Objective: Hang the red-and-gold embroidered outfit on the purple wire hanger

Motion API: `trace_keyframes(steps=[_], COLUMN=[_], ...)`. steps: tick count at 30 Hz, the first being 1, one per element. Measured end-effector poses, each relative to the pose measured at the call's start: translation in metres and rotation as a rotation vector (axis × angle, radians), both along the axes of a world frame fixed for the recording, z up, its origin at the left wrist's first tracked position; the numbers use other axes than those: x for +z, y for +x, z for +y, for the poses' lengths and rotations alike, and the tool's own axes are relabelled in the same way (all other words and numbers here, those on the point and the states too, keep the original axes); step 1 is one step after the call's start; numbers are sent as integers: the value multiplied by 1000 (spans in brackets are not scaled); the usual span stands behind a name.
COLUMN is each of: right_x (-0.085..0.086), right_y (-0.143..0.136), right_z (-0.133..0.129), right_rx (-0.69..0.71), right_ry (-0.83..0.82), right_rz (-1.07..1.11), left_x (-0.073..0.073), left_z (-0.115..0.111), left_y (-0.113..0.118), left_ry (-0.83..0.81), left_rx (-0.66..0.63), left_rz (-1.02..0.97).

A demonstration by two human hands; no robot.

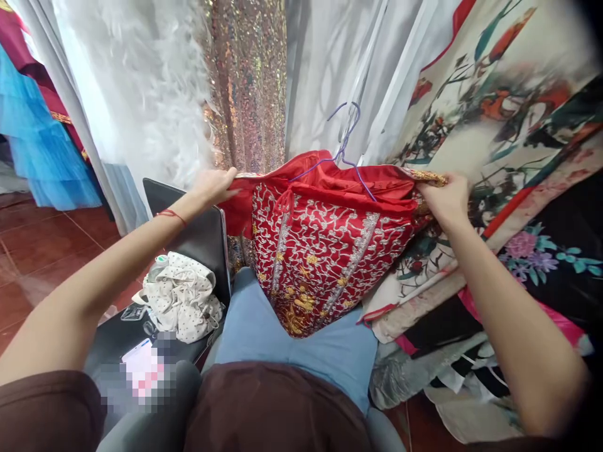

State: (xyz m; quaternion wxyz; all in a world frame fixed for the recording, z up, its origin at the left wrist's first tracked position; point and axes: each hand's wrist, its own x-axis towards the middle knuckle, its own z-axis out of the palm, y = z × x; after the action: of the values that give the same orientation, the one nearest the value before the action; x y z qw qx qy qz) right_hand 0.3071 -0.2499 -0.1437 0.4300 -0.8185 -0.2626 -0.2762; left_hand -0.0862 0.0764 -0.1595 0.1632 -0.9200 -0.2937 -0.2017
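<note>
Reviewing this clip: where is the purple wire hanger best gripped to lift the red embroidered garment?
Probably at the hook of the purple wire hanger, coming from above. The hook stands free above the red embroidered garment, while its arms run down into the folded red fabric. The left hand and right hand hold the garment's top edge at either end, leaving the middle open.

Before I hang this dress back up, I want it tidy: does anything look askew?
Yes. The purple hanger lies loose and tilted on the bunched red dress, not seated in it, while both hands grip the dress's top edge.
</note>
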Motion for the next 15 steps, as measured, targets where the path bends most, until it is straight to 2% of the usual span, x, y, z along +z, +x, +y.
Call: trace_keyframes(steps=[2,4,6,9,12,15], right_x=[16,29,37,37,29,20], right_y=[-15,-28,-39,-51,-67,-82], right_z=[-6,-8,-10,-9,-2,9], right_rx=[-23,-51,-60,-29,55,137], right_ry=[-44,-80,-127,-234,-347,-438], right_rz=[-62,-124,-146,-126,-174,-252], left_x=[-16,-40,-67,-101,-126,-148], left_z=[-40,-77,-103,-116,-118,-132], left_y=[18,35,45,50,42,30], left_ry=[-124,-298,-419,-477,-446,-414], left_rx=[-14,-152,-238,-211,-122,-171], left_rz=[-92,-61,15,152,284,410])
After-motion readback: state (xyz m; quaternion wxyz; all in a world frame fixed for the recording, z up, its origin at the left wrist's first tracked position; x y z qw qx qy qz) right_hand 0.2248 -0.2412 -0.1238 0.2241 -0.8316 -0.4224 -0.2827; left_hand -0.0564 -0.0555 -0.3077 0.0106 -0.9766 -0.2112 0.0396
